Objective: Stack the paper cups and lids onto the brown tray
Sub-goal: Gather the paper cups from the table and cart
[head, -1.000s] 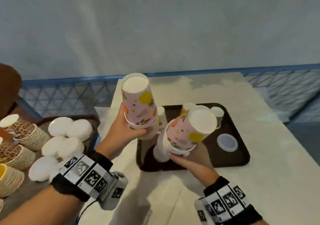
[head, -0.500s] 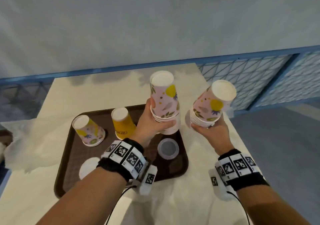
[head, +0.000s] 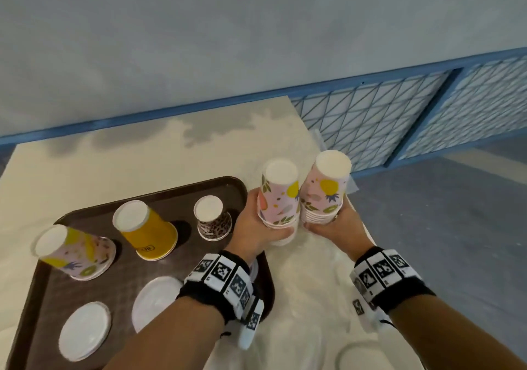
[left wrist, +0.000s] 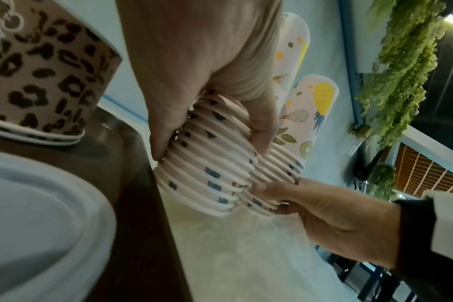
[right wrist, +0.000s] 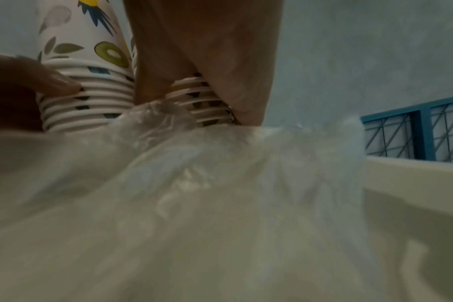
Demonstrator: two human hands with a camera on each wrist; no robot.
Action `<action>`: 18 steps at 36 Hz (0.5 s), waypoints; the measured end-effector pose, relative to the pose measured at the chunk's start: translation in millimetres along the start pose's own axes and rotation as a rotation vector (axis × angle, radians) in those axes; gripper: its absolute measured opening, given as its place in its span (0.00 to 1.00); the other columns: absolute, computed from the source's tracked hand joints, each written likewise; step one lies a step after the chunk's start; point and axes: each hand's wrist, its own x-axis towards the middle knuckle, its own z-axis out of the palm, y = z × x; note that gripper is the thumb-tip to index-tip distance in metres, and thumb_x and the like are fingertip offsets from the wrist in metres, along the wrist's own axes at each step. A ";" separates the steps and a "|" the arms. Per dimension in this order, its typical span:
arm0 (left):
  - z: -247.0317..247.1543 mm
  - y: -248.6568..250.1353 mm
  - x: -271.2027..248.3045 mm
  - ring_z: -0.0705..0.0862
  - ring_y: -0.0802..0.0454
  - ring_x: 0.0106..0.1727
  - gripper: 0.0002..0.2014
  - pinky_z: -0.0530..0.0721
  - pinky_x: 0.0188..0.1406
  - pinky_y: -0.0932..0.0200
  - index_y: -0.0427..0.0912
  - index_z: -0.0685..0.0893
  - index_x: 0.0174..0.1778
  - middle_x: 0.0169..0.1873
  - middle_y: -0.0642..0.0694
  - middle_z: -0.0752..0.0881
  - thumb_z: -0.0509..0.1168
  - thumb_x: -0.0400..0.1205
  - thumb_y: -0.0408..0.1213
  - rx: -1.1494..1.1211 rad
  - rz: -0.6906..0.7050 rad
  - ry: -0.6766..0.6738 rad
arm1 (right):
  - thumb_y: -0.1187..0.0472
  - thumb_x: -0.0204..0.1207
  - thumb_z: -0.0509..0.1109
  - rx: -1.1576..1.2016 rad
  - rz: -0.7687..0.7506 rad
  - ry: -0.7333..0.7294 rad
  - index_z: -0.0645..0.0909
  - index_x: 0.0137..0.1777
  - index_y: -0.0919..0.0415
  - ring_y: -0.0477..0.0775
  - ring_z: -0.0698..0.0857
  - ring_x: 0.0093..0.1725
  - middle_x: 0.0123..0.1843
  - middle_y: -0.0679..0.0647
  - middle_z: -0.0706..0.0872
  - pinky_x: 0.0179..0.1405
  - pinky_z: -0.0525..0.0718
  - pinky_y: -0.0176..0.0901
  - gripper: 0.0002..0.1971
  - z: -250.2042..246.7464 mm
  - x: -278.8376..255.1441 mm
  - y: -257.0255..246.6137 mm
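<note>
My left hand (head: 258, 227) grips an upside-down stack of pink fruit-print paper cups (head: 281, 195) just right of the brown tray (head: 57, 290). Beside it, my right hand (head: 332, 225) grips a second such stack (head: 326, 188), the two stacks touching side by side over the table. In the left wrist view my fingers (left wrist: 256, 114) curl round the ribbed rims (left wrist: 207, 169). On the tray stand an inverted fruit-print cup (head: 74, 251), a yellow cup (head: 147, 228) and a leopard-print cup (head: 212, 217), with two white lids (head: 84, 329) (head: 155, 298) in front.
Crumpled clear plastic wrap (head: 313, 284) covers the cream table (head: 128, 170) right of the tray, with a clear lid (head: 356, 357) near the front. The table's right edge drops to a grey floor (head: 456, 241). A blue mesh fence (head: 399, 113) runs behind.
Both hands carried their cup stacks rightward off the tray and lowered them. The right stack closed in on the left one, so they now touch. The view swung to the right.
</note>
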 end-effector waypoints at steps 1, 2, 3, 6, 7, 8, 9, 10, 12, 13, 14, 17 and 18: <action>1.6 -2.4 0.2 0.85 0.72 0.49 0.38 0.82 0.53 0.67 0.58 0.73 0.54 0.52 0.59 0.85 0.80 0.48 0.46 -0.003 -0.004 0.005 | 0.44 0.44 0.84 -0.009 0.000 -0.002 0.72 0.66 0.46 0.51 0.86 0.61 0.61 0.46 0.87 0.62 0.83 0.60 0.46 0.0 0.0 1.7; 2.5 -5.0 0.5 0.85 0.74 0.48 0.37 0.82 0.51 0.70 0.59 0.73 0.53 0.51 0.60 0.85 0.80 0.47 0.46 0.000 -0.004 0.009 | 0.44 0.44 0.85 -0.018 -0.003 -0.004 0.71 0.66 0.46 0.51 0.86 0.61 0.61 0.46 0.87 0.62 0.83 0.60 0.46 0.0 -0.2 3.2; 3.1 -7.0 0.0 0.84 0.75 0.47 0.37 0.82 0.50 0.72 0.59 0.73 0.53 0.50 0.61 0.85 0.79 0.48 0.46 0.010 -0.003 0.008 | 0.45 0.44 0.85 -0.024 -0.007 -0.006 0.71 0.66 0.46 0.50 0.86 0.61 0.61 0.46 0.87 0.62 0.83 0.60 0.46 0.3 -0.2 5.7; 3.1 -10.8 -1.6 0.83 0.79 0.46 0.37 0.79 0.47 0.79 0.61 0.72 0.53 0.50 0.62 0.85 0.81 0.50 0.41 0.081 0.006 -0.004 | 0.47 0.45 0.85 -0.029 -0.009 -0.009 0.72 0.65 0.48 0.51 0.86 0.60 0.61 0.47 0.87 0.62 0.83 0.60 0.45 0.6 -2.0 8.7; 2.9 -11.6 -2.1 0.83 0.80 0.45 0.36 0.79 0.46 0.80 0.62 0.72 0.53 0.50 0.62 0.84 0.81 0.52 0.38 0.099 0.005 -0.011 | 0.48 0.46 0.86 -0.032 -0.004 -0.007 0.73 0.65 0.49 0.51 0.86 0.60 0.60 0.47 0.88 0.62 0.83 0.60 0.44 0.6 -2.6 9.6; 3.1 -12.0 -2.3 0.83 0.79 0.46 0.36 0.79 0.46 0.80 0.62 0.72 0.53 0.50 0.61 0.85 0.81 0.53 0.38 0.111 0.003 -0.014 | 0.50 0.48 0.87 -0.038 0.002 -0.006 0.73 0.65 0.50 0.51 0.86 0.60 0.60 0.48 0.88 0.62 0.83 0.60 0.43 0.5 -2.8 10.8; 3.1 -12.4 -2.5 0.84 0.77 0.47 0.36 0.80 0.48 0.77 0.63 0.72 0.53 0.50 0.60 0.85 0.81 0.53 0.39 0.122 0.001 -0.014 | 0.51 0.49 0.87 -0.043 0.007 -0.005 0.73 0.66 0.50 0.52 0.86 0.60 0.61 0.48 0.87 0.62 0.83 0.60 0.43 0.5 -3.3 10.1; 3.3 -11.7 -3.2 0.84 0.75 0.48 0.36 0.80 0.50 0.75 0.63 0.72 0.53 0.51 0.59 0.86 0.81 0.52 0.42 0.128 0.000 -0.014 | 0.52 0.49 0.87 -0.056 0.003 -0.004 0.72 0.67 0.51 0.53 0.86 0.61 0.62 0.49 0.87 0.63 0.83 0.60 0.43 0.6 -3.9 8.8; 3.1 -7.2 -6.5 0.84 0.73 0.48 0.36 0.79 0.49 0.77 0.61 0.72 0.55 0.52 0.58 0.85 0.82 0.53 0.41 0.150 -0.002 -0.013 | 0.54 0.51 0.87 -0.081 0.000 -0.013 0.71 0.69 0.52 0.56 0.84 0.63 0.64 0.51 0.86 0.64 0.82 0.58 0.44 0.9 -5.2 4.5; 2.4 -4.3 -8.9 0.83 0.71 0.48 0.37 0.78 0.46 0.81 0.58 0.71 0.57 0.52 0.56 0.84 0.83 0.56 0.37 0.173 -0.004 -0.012 | 0.56 0.53 0.87 -0.098 0.000 -0.020 0.70 0.69 0.53 0.56 0.84 0.64 0.65 0.52 0.85 0.64 0.81 0.55 0.44 0.7 -6.0 1.9; 1.0 -1.0 -12.1 0.82 0.67 0.49 0.38 0.76 0.44 0.85 0.51 0.71 0.62 0.52 0.56 0.83 0.83 0.59 0.33 0.201 -0.008 -0.005 | 0.58 0.54 0.86 -0.104 -0.001 -0.027 0.69 0.69 0.53 0.56 0.83 0.64 0.65 0.53 0.84 0.63 0.81 0.51 0.43 0.3 -8.4 -1.9; -8.6 4.5 -25.1 0.82 0.59 0.57 0.44 0.75 0.49 0.85 0.43 0.65 0.72 0.56 0.54 0.81 0.82 0.63 0.33 0.254 -0.013 0.004 | 0.52 0.51 0.86 -0.041 -0.064 0.011 0.65 0.72 0.52 0.52 0.78 0.69 0.70 0.51 0.78 0.67 0.79 0.51 0.49 -1.6 -20.7 -11.2; -13.1 5.3 -30.1 0.81 0.57 0.62 0.45 0.75 0.57 0.79 0.43 0.64 0.73 0.60 0.51 0.81 0.82 0.64 0.35 0.253 -0.023 0.007 | 0.48 0.49 0.85 -0.035 -0.071 0.043 0.60 0.77 0.53 0.54 0.74 0.73 0.75 0.53 0.74 0.71 0.76 0.58 0.56 -1.4 -25.4 -12.1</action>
